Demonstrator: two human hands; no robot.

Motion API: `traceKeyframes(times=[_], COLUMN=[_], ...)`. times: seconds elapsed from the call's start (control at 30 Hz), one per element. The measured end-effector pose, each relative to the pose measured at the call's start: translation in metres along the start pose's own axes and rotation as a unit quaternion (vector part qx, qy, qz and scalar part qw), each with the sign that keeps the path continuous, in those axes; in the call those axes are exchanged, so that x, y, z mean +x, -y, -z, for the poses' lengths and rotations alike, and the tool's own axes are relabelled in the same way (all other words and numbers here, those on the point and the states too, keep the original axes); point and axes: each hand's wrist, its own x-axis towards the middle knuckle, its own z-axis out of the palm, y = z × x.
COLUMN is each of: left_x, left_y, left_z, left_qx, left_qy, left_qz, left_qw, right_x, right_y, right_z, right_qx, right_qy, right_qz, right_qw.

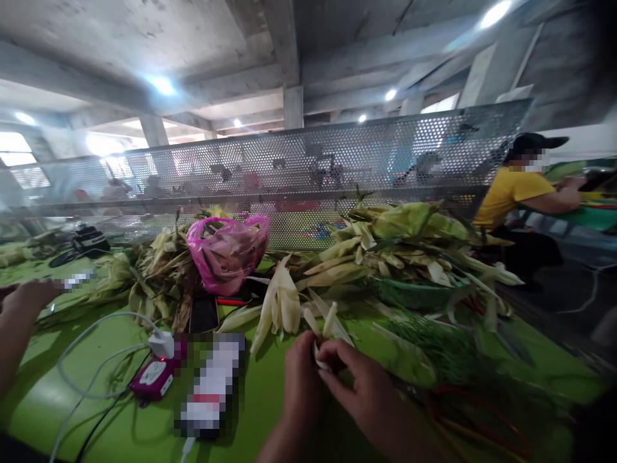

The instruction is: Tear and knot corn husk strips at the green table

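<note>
Gripping one pale husk piece (330, 319), left hand (303, 368) and right hand (359, 381) appear mid-operation; heaped husks (409, 222) seem unworked.

Looks papery, ribbed and mostly matt on the husks (279, 302). Appears to be thin, wrinkled, shiny plastic in the pink bag (226, 257), hard plastic in the purple power strip (153, 379). Looks smooth, slightly glossy on the green tabletop (258, 392); like perforated metal on the screen (299, 151); like rough, matt concrete on the ceiling (96, 38).
</note>
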Motion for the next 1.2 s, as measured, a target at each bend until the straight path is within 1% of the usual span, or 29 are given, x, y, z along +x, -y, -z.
traceKeyframes(times=[0.07, 0.1, 0.13, 0.2, 0.3, 0.37, 0.47, 0.57, 0.67, 0.73, 0.83, 0.9, 1.0, 1.07, 1.2], left_x=[0.002, 0.002, 0.002, 0.001, -0.002, -0.003, -0.002, -0.002, -0.004, -0.005, -0.006, -0.005, -0.005, -0.006, -0.009], left_y=[0.000, 0.000, -0.001, -0.003, -0.007, -0.006, -0.003, -0.004, -0.009, -0.013, -0.013, -0.012, -0.008, -0.007, -0.008], left_z=[-0.001, -0.001, -0.002, -0.002, 0.001, 0.004, 0.006, 0.006, 0.004, 0.004, 0.004, 0.004, 0.005, 0.005, 0.005], left_qx=[0.017, 0.017, -0.001, -0.052, -0.124, -0.169, -0.226, -0.261, -0.244, -0.230, -0.228, -0.228, -0.208, -0.174, -0.107], left_qy=[0.004, 0.016, 0.034, 0.082, 0.145, 0.166, 0.176, 0.180, 0.148, 0.125, 0.124, 0.117, 0.106, 0.104, 0.096], left_qz=[-0.025, -0.034, -0.027, 0.007, 0.063, 0.095, 0.126, 0.129, 0.140, 0.155, 0.154, 0.150, 0.137, 0.118, 0.079], left_qw=[1.000, 0.999, 0.999, 0.995, 0.980, 0.967, 0.950, 0.940, 0.948, 0.953, 0.953, 0.955, 0.963, 0.972, 0.986], right_x=[0.002, 0.003, 0.004, 0.006, 0.008, 0.008, 0.009, 0.010, 0.011, 0.011, 0.009, 0.006, 0.003, 0.002, 0.003], right_y=[-0.003, -0.006, -0.009, -0.017, -0.028, -0.033, -0.036, -0.035, -0.035, -0.033, -0.030, -0.027, -0.024, -0.023, -0.021], right_z=[0.005, 0.009, 0.014, 0.023, 0.034, 0.037, 0.037, 0.033, 0.030, 0.028, 0.028, 0.029, 0.029, 0.029, 0.027], right_qx=[0.035, 0.051, 0.065, 0.087, 0.117, 0.139, 0.164, 0.182, 0.188, 0.156, 0.071, 0.026, -0.006, -0.009, -0.002], right_qy=[-0.002, -0.010, -0.021, -0.039, -0.047, -0.045, -0.040, -0.029, -0.008, 0.002, 0.008, 0.003, -0.019, -0.030, -0.025], right_qz=[0.001, -0.003, -0.010, -0.030, -0.054, -0.067, -0.082, -0.082, -0.067, -0.045, 0.008, 0.039, 0.069, 0.077, 0.083], right_qw=[0.999, 0.999, 0.998, 0.995, 0.991, 0.987, 0.982, 0.979, 0.980, 0.987, 0.997, 0.999, 0.997, 0.997, 0.996])
